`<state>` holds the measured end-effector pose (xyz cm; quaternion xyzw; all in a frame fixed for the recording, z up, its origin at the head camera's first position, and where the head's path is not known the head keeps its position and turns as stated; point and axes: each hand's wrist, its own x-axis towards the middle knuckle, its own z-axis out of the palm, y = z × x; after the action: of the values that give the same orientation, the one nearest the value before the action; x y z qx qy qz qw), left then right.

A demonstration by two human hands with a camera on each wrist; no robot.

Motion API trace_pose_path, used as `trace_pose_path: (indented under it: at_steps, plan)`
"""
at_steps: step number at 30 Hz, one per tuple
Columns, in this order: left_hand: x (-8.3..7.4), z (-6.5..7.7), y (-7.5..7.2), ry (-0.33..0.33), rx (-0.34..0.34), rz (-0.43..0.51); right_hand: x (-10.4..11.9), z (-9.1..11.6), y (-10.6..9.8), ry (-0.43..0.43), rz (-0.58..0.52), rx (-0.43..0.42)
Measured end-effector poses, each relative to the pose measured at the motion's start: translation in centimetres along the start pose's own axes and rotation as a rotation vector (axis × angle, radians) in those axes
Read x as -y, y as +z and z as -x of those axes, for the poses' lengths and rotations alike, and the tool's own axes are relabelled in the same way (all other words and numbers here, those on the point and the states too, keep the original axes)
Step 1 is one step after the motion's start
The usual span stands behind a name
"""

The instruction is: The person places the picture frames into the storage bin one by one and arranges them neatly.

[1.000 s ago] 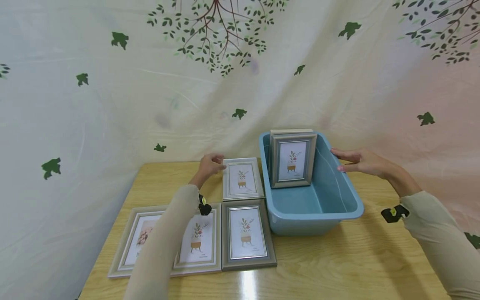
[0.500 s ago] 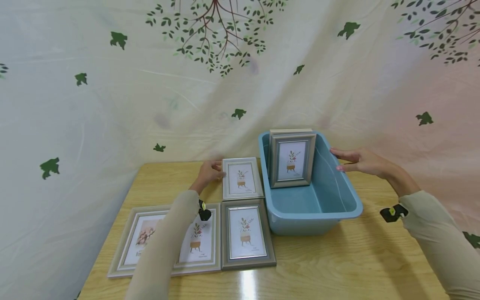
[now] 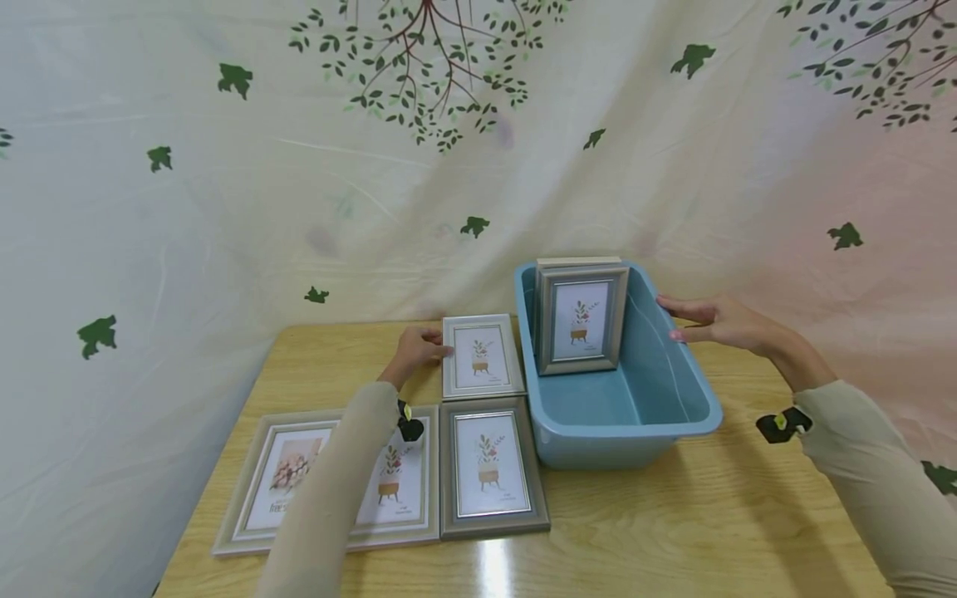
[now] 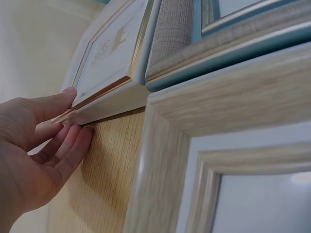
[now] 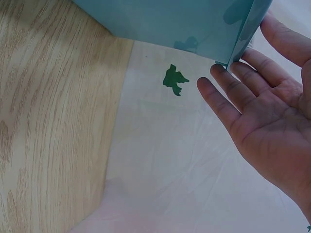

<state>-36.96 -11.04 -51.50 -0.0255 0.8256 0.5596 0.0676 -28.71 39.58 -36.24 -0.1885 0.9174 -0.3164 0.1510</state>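
Observation:
My left hand (image 3: 415,355) is at the left edge of a small white picture frame (image 3: 482,359) at the back of the table. In the left wrist view, the thumb (image 4: 68,93) presses on the front edge of that frame and the other fingers reach the side and underneath, pinching it. My right hand (image 3: 728,322) holds the right rim of a blue plastic tub (image 3: 628,432) between thumb and fingers. Inside the tub, a grey-brown picture frame (image 3: 620,320) leans upright, with a pale frame (image 3: 579,262) behind it.
A grey-brown frame (image 3: 495,527) lies face up in front of the white one. To its left lies a wide beige double frame (image 3: 247,507), partly covered by my left sleeve (image 3: 321,507). A leaf-printed curtain (image 3: 374,208) hangs behind the wooden table (image 3: 635,540).
My left hand has come slightly down and in to the white frame's left edge, and its thumb now lies on the frame. The right hand stays on the tub's rim.

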Motion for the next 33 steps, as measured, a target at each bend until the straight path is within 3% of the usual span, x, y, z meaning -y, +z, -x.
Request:
trace_pose_path:
  at_steps: [12, 19, 27, 33]
  plan:
    - [0.1, 0.2, 0.4, -0.055, -0.055, 0.114, -0.1, 0.0, 0.0, -0.008, -0.009, -0.001]
    - [-0.2, 0.5, 0.8, -0.072, -0.098, 0.089, -0.1, 0.1, 0.0, -0.016, -0.008, -0.008]
    - [0.6, -0.5, 0.7, -0.065, -0.097, 0.150, -0.1, 0.1, 0.1, -0.019, -0.025, -0.007]
    - [-0.4, 0.0, 0.7, -0.120, -0.076, 0.210, -0.1, 0.0, 0.1, -0.012, -0.018, -0.006]
